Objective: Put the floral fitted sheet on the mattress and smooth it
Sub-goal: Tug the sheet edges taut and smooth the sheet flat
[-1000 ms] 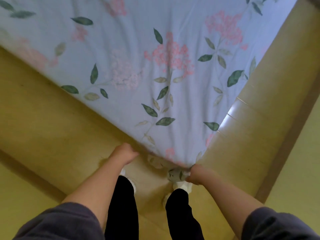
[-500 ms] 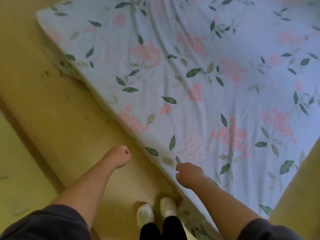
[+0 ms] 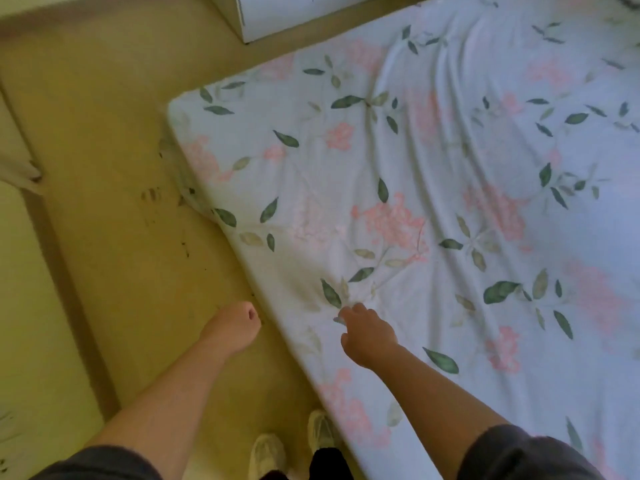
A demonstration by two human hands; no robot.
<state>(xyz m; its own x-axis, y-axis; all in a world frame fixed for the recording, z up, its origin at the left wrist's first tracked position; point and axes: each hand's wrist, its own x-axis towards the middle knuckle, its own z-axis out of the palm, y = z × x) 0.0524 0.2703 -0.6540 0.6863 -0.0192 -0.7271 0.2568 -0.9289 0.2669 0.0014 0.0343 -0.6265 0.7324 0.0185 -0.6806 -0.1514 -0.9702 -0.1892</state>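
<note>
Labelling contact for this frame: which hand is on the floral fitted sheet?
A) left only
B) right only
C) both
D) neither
B: the right hand appears to pinch the pale blue floral fitted sheet near the mattress edge, with creases converging at its fingers, while the left hand is curled over the tan floor, apart from the sheet.

The floral fitted sheet [image 3: 433, 209] was thin, matt cloth, soft and creased into long ridges and fine puckers. The floor [image 3: 114, 209] looked matt and smooth, flecked with dark scuffs. The box [image 3: 294, 15] had a smooth white face, seemingly card. The right sleeve [image 3: 519, 452] was dark, slightly fuzzy cloth.
</note>
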